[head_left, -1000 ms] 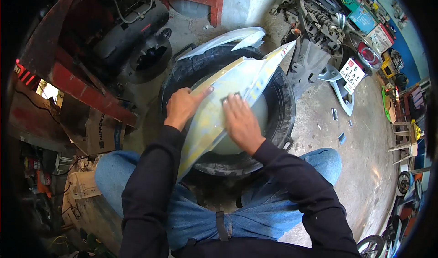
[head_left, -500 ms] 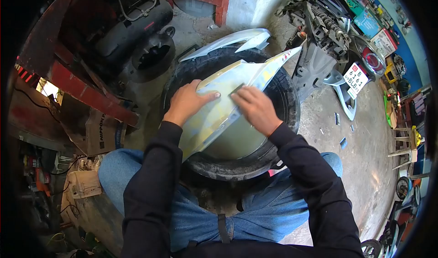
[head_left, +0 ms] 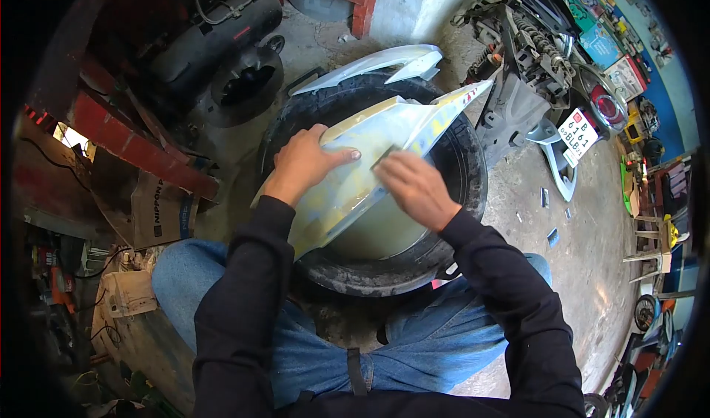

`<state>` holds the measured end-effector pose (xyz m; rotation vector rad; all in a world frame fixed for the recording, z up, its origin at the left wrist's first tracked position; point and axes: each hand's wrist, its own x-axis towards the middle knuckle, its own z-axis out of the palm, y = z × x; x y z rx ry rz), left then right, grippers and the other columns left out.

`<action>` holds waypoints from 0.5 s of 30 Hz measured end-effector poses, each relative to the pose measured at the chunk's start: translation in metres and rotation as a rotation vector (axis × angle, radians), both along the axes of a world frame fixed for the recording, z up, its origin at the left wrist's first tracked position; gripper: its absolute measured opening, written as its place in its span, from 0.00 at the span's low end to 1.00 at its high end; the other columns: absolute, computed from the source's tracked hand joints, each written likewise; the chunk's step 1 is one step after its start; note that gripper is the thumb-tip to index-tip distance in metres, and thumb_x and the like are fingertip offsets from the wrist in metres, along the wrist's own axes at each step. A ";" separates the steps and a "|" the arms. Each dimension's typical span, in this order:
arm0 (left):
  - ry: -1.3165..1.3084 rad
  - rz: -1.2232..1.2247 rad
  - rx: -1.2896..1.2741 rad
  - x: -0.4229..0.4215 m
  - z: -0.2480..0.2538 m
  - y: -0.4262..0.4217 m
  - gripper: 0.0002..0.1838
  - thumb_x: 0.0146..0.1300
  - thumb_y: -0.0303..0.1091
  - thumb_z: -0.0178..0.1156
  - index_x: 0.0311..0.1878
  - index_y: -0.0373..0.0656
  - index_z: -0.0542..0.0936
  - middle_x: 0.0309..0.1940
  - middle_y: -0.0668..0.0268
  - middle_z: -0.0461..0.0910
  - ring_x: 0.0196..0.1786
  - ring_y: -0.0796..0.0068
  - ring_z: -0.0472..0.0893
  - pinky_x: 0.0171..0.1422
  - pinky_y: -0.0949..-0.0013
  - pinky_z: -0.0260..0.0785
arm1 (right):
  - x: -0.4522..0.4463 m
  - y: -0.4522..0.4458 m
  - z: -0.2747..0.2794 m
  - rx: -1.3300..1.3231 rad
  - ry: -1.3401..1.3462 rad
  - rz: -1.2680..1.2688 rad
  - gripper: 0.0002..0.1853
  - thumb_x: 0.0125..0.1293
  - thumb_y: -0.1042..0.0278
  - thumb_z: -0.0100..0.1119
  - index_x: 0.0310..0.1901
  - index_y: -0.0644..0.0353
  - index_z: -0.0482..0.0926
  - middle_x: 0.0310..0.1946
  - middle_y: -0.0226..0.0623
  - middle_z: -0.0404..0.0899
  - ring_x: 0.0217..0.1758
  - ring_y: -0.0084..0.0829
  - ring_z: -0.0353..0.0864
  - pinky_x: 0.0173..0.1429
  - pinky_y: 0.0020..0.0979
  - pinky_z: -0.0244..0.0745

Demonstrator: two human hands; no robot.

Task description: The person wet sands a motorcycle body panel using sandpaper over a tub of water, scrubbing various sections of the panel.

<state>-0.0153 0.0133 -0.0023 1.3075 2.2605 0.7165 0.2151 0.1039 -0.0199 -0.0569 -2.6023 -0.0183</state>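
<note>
A long pointed panel (head_left: 347,185), patchy white, yellow and blue, lies wet and slanted across a black tub (head_left: 355,279) of cloudy water (head_left: 381,233). My left hand (head_left: 302,163) grips its upper left edge, thumb on the top face. Pressed to the middle of the panel, my right hand (head_left: 416,187) holds a small dark pad (head_left: 384,156) under its fingertips; that hand is slightly blurred. A second pale panel (head_left: 373,67) rests on the tub's far rim.
Motorcycle parts with a licence plate (head_left: 577,134) stand at the upper right. At the upper left are a black tank (head_left: 222,45) and a red metal frame (head_left: 129,141). A cardboard box (head_left: 163,212) sits left of the tub. Small blue scraps (head_left: 553,237) lie on the floor.
Over the last second my right hand has moved right and slightly down with the pad, its fingers more bent. My left thumb reaches further across the panel, which sits slightly further right at its tip.
</note>
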 end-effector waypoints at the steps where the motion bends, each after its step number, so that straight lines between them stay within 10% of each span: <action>1: 0.017 0.000 0.006 0.000 -0.002 0.000 0.45 0.51 0.64 0.77 0.63 0.39 0.82 0.53 0.48 0.87 0.57 0.50 0.86 0.63 0.53 0.75 | -0.002 0.008 0.004 -0.040 -0.007 -0.091 0.18 0.55 0.76 0.66 0.50 0.63 0.84 0.51 0.38 0.83 0.59 0.41 0.82 0.65 0.40 0.79; 15: -0.017 -0.038 0.018 -0.005 -0.012 0.001 0.46 0.51 0.68 0.74 0.66 0.43 0.79 0.58 0.49 0.83 0.63 0.48 0.81 0.65 0.41 0.69 | 0.004 -0.011 -0.007 0.024 0.047 -0.110 0.21 0.54 0.77 0.61 0.52 0.65 0.83 0.51 0.41 0.82 0.58 0.42 0.80 0.61 0.40 0.78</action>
